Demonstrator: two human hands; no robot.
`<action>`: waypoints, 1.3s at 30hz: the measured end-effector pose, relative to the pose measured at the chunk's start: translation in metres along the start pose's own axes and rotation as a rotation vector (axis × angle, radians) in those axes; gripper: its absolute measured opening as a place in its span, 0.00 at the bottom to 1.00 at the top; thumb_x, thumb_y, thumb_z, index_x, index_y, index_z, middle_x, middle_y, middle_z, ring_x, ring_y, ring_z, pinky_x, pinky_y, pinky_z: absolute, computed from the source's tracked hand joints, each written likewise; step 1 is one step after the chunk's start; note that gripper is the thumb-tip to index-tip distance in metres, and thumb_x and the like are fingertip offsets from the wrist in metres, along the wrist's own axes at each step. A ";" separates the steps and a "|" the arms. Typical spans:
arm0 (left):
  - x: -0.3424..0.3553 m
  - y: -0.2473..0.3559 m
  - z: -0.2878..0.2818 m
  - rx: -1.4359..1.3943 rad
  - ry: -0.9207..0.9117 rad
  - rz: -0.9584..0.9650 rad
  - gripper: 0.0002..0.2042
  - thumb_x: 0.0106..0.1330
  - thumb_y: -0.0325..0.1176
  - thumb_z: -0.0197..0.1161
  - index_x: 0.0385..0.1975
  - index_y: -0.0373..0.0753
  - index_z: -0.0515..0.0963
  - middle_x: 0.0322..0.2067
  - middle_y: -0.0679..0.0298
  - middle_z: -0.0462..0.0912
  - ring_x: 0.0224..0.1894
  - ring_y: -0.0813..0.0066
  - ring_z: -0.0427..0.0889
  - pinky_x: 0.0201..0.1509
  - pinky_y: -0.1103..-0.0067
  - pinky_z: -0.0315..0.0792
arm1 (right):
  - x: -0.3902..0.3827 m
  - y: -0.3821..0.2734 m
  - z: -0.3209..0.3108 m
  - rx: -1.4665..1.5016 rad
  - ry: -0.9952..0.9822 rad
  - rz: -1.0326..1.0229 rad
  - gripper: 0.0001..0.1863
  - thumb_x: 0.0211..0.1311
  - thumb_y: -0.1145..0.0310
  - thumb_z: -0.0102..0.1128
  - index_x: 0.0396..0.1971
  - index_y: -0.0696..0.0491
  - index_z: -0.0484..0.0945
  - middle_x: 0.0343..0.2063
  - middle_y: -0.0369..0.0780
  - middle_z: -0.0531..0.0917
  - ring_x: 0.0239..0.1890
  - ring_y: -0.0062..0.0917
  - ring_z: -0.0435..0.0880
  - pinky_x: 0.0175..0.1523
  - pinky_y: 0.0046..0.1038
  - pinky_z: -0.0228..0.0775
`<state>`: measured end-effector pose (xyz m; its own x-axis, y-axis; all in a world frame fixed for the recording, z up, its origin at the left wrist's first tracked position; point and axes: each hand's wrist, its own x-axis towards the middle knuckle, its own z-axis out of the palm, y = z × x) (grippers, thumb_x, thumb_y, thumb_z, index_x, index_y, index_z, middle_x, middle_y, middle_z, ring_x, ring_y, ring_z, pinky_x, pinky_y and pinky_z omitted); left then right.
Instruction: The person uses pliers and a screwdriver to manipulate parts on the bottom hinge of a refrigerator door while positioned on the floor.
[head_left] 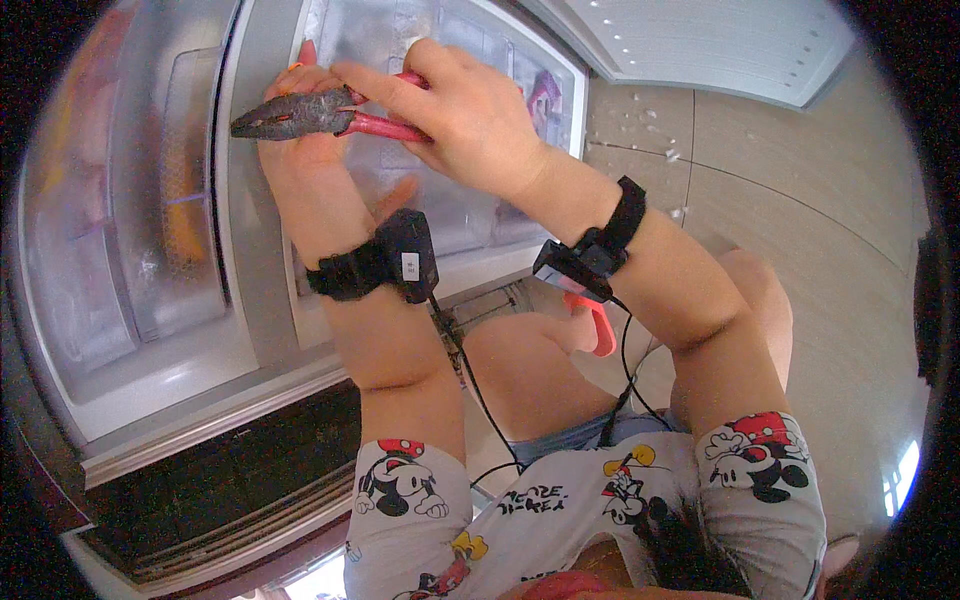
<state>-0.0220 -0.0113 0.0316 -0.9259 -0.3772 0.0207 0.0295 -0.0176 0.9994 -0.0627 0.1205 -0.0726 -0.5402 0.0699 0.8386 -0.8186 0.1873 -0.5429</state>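
My right hand [465,120] grips red-handled pliers [375,125], their dark jaws pointing left across my left hand [310,150]. That left hand is against the freezer's middle frame, its fingers mostly hidden behind the pliers, so its grip is unclear. Both hands are over frosted, translucent freezer drawers [510,195]. Black straps with small devices and cables circle both forearms.
More frosted drawers [125,290] with coloured contents stand left. An open white door [720,40] is at top right, above tiled floor [780,180] with small white fragments [672,156]. My bent legs and a pink slipper [600,330] are below; a dark recess lies lower left.
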 end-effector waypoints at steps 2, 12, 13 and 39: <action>0.002 -0.001 -0.003 -0.013 0.009 -0.006 0.24 0.65 0.36 0.65 0.61 0.37 0.72 0.43 0.67 0.80 0.48 0.70 0.80 0.50 0.68 0.77 | 0.000 0.001 0.001 0.013 0.010 0.005 0.33 0.52 0.63 0.72 0.62 0.32 0.78 0.29 0.37 0.71 0.28 0.33 0.79 0.28 0.35 0.74; 0.044 -0.016 -0.053 -0.461 -0.019 -0.187 0.24 0.67 0.37 0.65 0.60 0.33 0.73 0.31 0.69 0.80 0.35 0.70 0.81 0.41 0.68 0.78 | -0.008 -0.014 -0.004 0.045 -0.112 0.011 0.31 0.56 0.66 0.64 0.63 0.29 0.73 0.29 0.39 0.73 0.31 0.38 0.82 0.30 0.39 0.77; 0.045 -0.018 -0.059 -0.437 -0.057 -0.187 0.24 0.68 0.37 0.64 0.61 0.33 0.72 0.29 0.71 0.79 0.33 0.72 0.80 0.39 0.69 0.78 | -0.009 -0.016 -0.004 0.040 -0.125 0.010 0.31 0.56 0.66 0.64 0.63 0.29 0.73 0.29 0.39 0.73 0.31 0.38 0.82 0.30 0.39 0.78; 0.060 -0.044 -0.031 -0.115 0.091 -0.018 0.23 0.67 0.38 0.65 0.58 0.31 0.77 0.37 0.57 0.84 0.38 0.62 0.83 0.43 0.66 0.78 | -0.026 0.002 -0.002 0.043 -0.131 0.155 0.40 0.50 0.69 0.73 0.67 0.33 0.73 0.32 0.39 0.75 0.31 0.38 0.81 0.33 0.38 0.75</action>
<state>-0.0676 -0.0619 -0.0117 -0.8890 -0.4580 -0.0051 0.0608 -0.1291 0.9898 -0.0500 0.1213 -0.0950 -0.6790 -0.0337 0.7334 -0.7296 0.1425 -0.6689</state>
